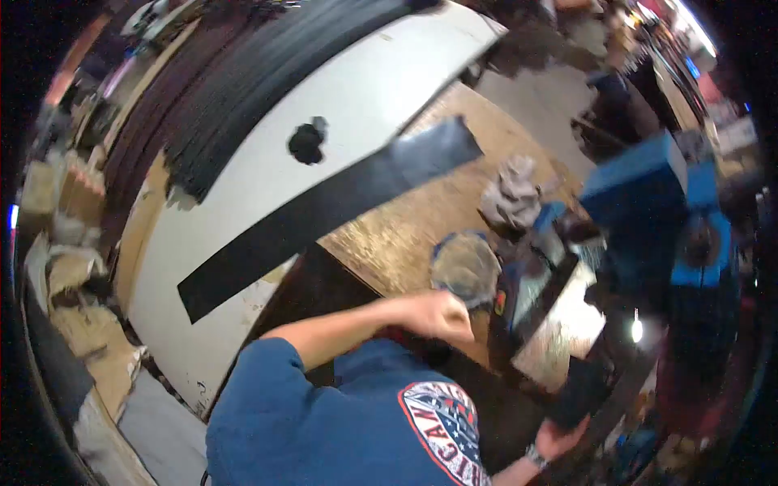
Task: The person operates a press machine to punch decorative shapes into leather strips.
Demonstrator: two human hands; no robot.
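My left hand is closed in a fist over the near edge of the wooden board, and whatever it may hold is hidden. Just beyond it stands a round tub with a pale, cloudy top and a blue rim. Low on the right, my right hand, with a watch at the wrist, grips a dark flat piece, blurred and hard to make out. A long black strip lies slantwise across the white table and the wooden board.
On the white table lie a stack of long black strips and a small black lump. A crumpled grey cloth rests on the wooden board. A blue machine stands at right; cardboard lies at left.
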